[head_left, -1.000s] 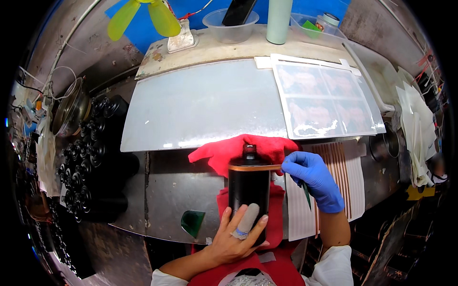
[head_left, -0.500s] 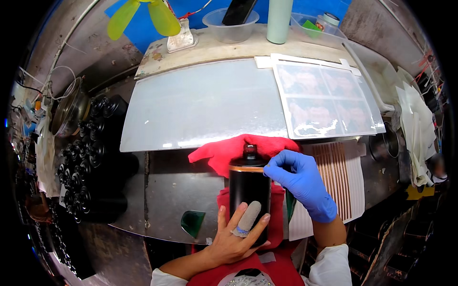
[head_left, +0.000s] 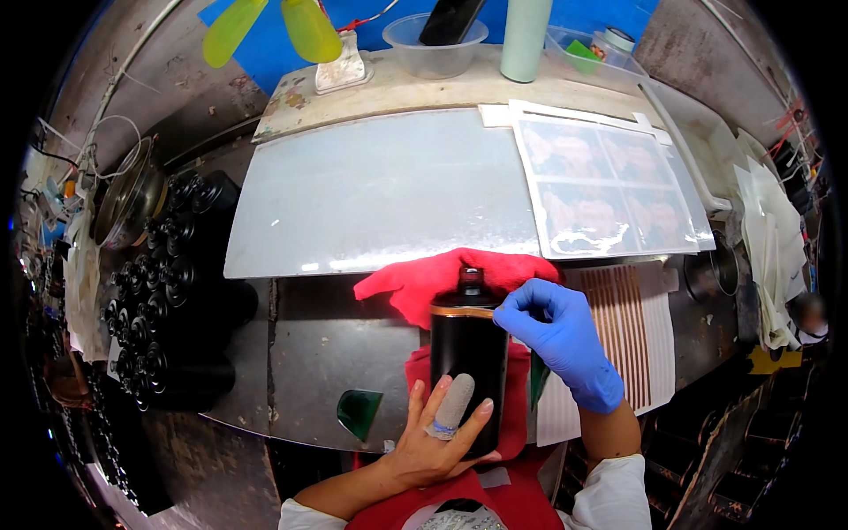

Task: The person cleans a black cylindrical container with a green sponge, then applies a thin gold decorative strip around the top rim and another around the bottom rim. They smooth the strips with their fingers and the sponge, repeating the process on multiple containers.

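Observation:
A black bottle (head_left: 464, 349) with a short narrow neck lies in front of me on a red cloth (head_left: 402, 284), its neck pointing away. My left hand (head_left: 442, 433) holds the lower part of the bottle, fingers spread over its side; one finger wears a grey cover with a blue band. A thin copper-coloured strip (head_left: 455, 311) runs across the bottle just below its shoulder. In a blue glove, my right hand (head_left: 561, 340) pinches the strip's right end beside the bottle. Right of that hand is a white backing sheet (head_left: 655, 353) with several copper strips.
Several black bottles (head_left: 190, 375) crowd the left side. A dark green curved piece (head_left: 359, 413) lies left of my hand. Beyond the cloth is a grey board (head_left: 380, 194) with printed sheets (head_left: 609, 185) on its right. A fan (head_left: 314, 31), bowl (head_left: 424, 57) and pale green cylinder (head_left: 526, 44) stand behind.
The view has shifted slightly. The strip's right end looks a little more lifted off the bottle at my right fingertips. Both hands keep their hold.

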The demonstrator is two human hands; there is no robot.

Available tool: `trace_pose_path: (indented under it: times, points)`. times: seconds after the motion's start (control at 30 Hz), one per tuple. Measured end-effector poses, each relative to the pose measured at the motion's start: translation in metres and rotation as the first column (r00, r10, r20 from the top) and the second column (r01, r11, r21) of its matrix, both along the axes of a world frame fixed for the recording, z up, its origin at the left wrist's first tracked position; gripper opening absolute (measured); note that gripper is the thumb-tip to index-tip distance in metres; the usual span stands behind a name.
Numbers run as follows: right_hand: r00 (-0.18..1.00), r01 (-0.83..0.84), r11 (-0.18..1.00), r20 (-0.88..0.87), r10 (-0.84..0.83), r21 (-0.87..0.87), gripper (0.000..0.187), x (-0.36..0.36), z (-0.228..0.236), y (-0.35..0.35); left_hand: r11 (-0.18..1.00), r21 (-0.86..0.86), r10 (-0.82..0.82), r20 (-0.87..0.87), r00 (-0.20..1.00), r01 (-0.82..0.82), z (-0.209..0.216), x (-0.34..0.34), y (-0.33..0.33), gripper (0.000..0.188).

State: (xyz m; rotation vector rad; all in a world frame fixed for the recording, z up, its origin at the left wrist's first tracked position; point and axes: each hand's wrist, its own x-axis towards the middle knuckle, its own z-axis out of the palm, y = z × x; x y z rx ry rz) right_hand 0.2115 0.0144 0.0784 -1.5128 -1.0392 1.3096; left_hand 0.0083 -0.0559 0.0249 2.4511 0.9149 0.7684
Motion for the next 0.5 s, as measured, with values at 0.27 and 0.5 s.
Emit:
trace_pose_path:
  times: [0.27, 0.5]
  points:
    - [0.998, -0.035, 0.999, -0.044, 0.033, -0.04, 0.012, 0.0001, 0.0097, -0.0012, 1.0, 0.003, -0.002, 0.04, 0.999, 0.002, -0.0011, 0.0028, 0.0011, 0.066]
    - [1.0, -0.021, 0.997, 0.005, 0.021, -0.072, 0.013, 0.0064, 0.0016, 0.0014, 1.0, 0.018, -0.016, 0.059, 0.998, 0.015, -0.0006, 0.0026, 0.0029, 0.064]
